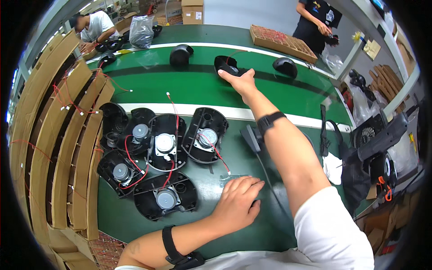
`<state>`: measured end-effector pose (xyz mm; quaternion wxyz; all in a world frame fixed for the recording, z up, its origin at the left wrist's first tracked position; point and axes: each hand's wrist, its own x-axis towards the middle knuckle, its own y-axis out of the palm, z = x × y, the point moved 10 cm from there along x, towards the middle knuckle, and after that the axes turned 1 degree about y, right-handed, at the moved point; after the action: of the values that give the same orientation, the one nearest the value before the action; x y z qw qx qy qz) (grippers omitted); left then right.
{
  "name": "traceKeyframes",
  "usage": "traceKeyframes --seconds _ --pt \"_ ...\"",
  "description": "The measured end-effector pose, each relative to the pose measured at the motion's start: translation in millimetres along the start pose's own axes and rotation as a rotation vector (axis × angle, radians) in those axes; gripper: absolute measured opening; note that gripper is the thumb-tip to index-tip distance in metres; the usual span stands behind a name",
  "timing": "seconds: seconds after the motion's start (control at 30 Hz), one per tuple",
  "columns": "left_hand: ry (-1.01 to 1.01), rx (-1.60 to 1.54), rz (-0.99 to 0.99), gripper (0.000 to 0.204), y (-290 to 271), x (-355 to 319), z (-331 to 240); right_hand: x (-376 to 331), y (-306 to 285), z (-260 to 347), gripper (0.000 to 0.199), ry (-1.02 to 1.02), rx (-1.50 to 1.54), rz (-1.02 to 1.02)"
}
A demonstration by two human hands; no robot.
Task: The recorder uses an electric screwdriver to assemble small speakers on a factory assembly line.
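My right hand (240, 82) reaches far across and grips a black plastic speaker housing (223, 62) over the green conveyor belt (189, 85); a red wire runs from it. On the dark green table my left hand (237, 200) lies loosely with its fingers stretched out, nothing visible in it. To its left several black half-shell housings with silver speakers lie face up, among them one at the front (166, 198) and one at the right (207, 137). Red wires with white connectors trail from them. Two more black shells, a left one (180, 56) and a right one (285, 67), sit on the belt.
Cardboard trays (58, 148) with red wires stand stacked at the left. Beyond the belt is a divided cardboard box (283, 42). A black power tool (382, 135) stands at the right. Two people, one in white (100, 27) and one in black (315, 22), are at the far side.
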<state>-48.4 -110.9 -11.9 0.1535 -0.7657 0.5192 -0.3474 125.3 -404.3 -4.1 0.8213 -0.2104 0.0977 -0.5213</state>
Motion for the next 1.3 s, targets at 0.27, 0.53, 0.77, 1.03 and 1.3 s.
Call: traceKeyframes --seconds 0.27,0.53,0.77,1.03,1.3 --pt "-0.026 -0.174 -0.062 0.038 -6 -3 3 -35 -58 8 0.097 -0.181 0.056 -0.141" --pt "0.148 0.041 -0.344 0.027 -86 -4 -47 -218 -156 -11 0.086 -0.259 0.076 0.376" --pt "-0.08 -0.114 0.034 0.104 -44 18 -3 -277 -160 -55 0.101 -0.336 0.073 0.567" --pt "-0.041 -0.179 -0.058 0.093 -31 1 -8 -262 -172 -9 0.053 -0.63 -0.098 0.648" --pt "-0.019 -0.32 -0.001 0.097 -23 6 5 -254 -139 -19 0.045 -0.478 -0.136 0.851"
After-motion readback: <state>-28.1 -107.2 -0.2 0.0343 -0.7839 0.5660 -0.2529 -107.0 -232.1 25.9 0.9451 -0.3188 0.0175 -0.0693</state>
